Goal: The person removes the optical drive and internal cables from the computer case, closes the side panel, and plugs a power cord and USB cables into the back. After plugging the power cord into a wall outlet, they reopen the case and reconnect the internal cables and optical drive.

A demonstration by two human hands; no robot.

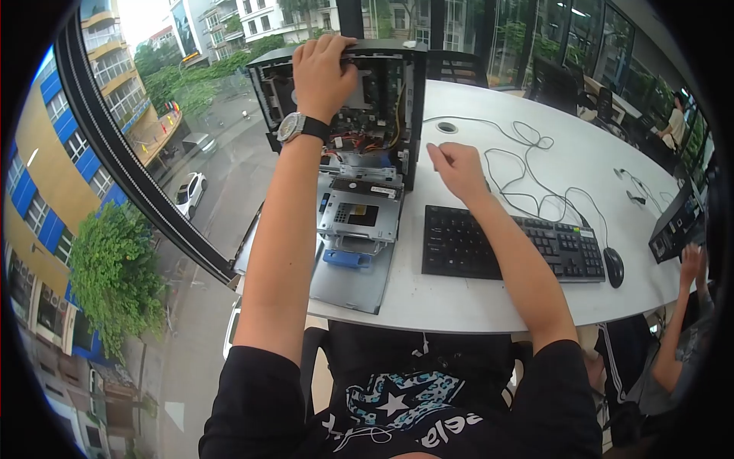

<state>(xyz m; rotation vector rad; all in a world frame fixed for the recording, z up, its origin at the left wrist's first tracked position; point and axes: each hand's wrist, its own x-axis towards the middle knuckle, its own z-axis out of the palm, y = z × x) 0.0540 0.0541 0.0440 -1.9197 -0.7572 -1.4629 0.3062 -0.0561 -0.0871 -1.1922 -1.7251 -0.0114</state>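
Note:
An opened black desktop computer case point(413, 115) stands upright at the left end of the white table, its circuit board and cables exposed. My left hand point(325, 76) grips its top edge, fingers hooked over the rim. Beside the case's right side, apart from it, my right hand point(461, 170) is held above the table with curled fingers; whatever may be inside them is hidden. In front of the case are a metal drive bracket point(359, 210) and a blue plastic part point(346, 259), over a flat metal panel point(352, 291).
A black keyboard point(462, 241) and a mouse point(614, 267) lie on the white table point(474, 306), with loose cables point(527, 164) behind them. Windows border the left. Another person's hand point(690, 260) is near a black device point(677, 226) at far right.

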